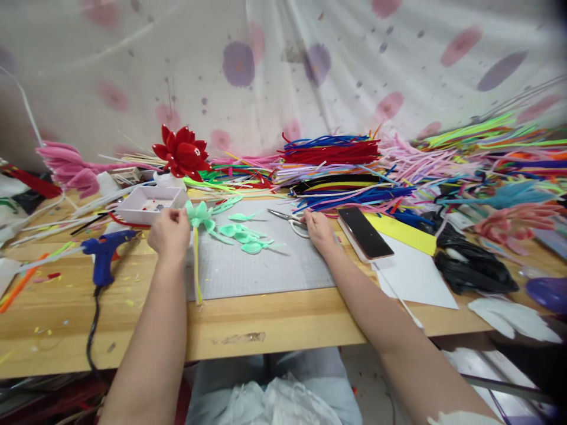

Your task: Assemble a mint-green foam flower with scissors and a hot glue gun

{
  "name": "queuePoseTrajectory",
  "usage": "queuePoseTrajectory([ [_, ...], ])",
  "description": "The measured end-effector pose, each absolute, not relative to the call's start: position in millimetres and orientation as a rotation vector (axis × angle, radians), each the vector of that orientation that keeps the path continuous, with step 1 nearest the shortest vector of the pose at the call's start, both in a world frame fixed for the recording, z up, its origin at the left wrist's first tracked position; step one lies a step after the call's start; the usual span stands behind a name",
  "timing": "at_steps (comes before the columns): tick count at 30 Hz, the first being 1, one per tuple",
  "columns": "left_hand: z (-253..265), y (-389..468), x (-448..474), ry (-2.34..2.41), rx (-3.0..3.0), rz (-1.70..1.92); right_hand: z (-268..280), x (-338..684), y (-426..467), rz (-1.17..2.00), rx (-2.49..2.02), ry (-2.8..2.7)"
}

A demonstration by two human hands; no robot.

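Observation:
My left hand point(169, 233) is closed, its fingertips pinched at the left petal of a mint-green pipe-cleaner flower point(200, 213). The flower's yellow-and-white stem point(197, 265) points toward me along the left side of a grey cutting mat point(266, 274). On the right part of the mat, my right hand point(319, 231) is closed at the handles of a pair of scissors point(296, 223), partly covering them. The blades point away to the left. Between my hands lie several mint-green leaf sprigs point(245, 233) with thin wire stems.
A blue glue gun point(105, 254) with a black cord lies left, near a white box point(150, 203). A red flower point(181, 152) stands behind. Bundles of pipe cleaners point(332, 152) line the back. To the right are a phone point(365, 232), white paper point(416, 274) and a black plastic bag point(473, 268).

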State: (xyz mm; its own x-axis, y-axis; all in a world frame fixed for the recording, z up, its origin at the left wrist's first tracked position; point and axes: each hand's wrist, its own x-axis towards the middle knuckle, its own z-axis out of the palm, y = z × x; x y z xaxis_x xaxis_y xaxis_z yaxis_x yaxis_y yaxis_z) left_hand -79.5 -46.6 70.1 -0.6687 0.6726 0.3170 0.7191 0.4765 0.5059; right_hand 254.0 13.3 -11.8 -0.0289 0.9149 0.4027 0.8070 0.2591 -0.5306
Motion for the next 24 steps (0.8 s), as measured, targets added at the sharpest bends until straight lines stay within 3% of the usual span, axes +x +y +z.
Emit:
queuePoseTrajectory([
  [9, 45.8, -128.3, -139.9, -2.731, -0.805, -0.812, -11.5, 250.7, 11.6, 0.201, -1.537, -1.835],
  [17, 34.7, -117.0, -181.1, -2.931, -0.635, -0.789, -15.0, 245.9, 11.3, 0.004, -1.482, -1.929],
  [24, 59.0, -134.2, -176.8, -2.751, -0.631, -1.065, -9.5, 241.5, 10.0, 0.007, -1.414, -1.863],
])
